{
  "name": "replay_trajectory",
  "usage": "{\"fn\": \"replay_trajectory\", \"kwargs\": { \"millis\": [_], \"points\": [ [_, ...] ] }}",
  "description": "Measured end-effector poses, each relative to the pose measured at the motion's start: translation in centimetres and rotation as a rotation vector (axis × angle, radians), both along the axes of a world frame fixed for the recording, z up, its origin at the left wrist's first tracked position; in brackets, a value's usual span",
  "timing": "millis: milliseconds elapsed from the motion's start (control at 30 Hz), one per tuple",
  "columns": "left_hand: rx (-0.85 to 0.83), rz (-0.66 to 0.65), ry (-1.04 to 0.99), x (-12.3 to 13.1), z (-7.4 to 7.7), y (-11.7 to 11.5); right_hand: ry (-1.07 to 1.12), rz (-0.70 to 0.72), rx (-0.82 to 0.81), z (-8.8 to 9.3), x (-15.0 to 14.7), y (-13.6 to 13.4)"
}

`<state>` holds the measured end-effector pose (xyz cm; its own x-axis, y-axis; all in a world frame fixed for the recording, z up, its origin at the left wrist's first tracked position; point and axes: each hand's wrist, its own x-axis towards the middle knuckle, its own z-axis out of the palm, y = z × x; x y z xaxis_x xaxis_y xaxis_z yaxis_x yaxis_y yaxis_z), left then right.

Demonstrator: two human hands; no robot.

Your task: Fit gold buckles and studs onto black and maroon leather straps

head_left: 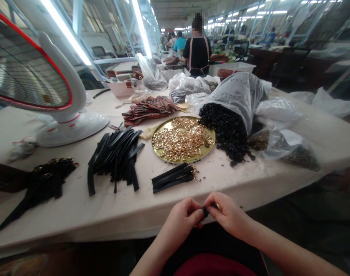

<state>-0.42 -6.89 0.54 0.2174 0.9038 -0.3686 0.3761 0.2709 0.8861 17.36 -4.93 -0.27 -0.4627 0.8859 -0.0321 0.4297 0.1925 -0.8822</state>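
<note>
Black piece [205, 212]: was at the tabletop's [129, 209] near edge, direction and axis unclear
Left hand [183, 217]: pinched it
Right hand [226, 210]: pinched it, fingertips closed

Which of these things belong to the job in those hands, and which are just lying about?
Probably the job:
- small black piece, between left hand and right hand
- black strips
- gold clips on the tray
- gold-ended bundle
- loose black bits

Probably just lying about:
- fan
- reddish strips
- white bag
</note>
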Motion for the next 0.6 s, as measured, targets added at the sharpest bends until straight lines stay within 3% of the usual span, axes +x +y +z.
{"fn": "replay_trajectory", "kwargs": {
  "millis": [167, 300, 600],
  "points": [
    [-0.019, -0.012, -0.037, -0.7, 0.1, 0.2, 0.004, 0.031, -0.093, -0.2, 0.5, 0.9],
    [-0.055, -0.047, -0.075, -0.8, 0.0, 0.4, -0.042, 0.034, -0.071, -0.2, 0.5, 1.1],
    [-0.103, 0.008, -0.050, 0.3, -2.2, 1.0, -0.100, 0.041, -0.016, -0.6, -0.1, 1.3]
  ]
}}
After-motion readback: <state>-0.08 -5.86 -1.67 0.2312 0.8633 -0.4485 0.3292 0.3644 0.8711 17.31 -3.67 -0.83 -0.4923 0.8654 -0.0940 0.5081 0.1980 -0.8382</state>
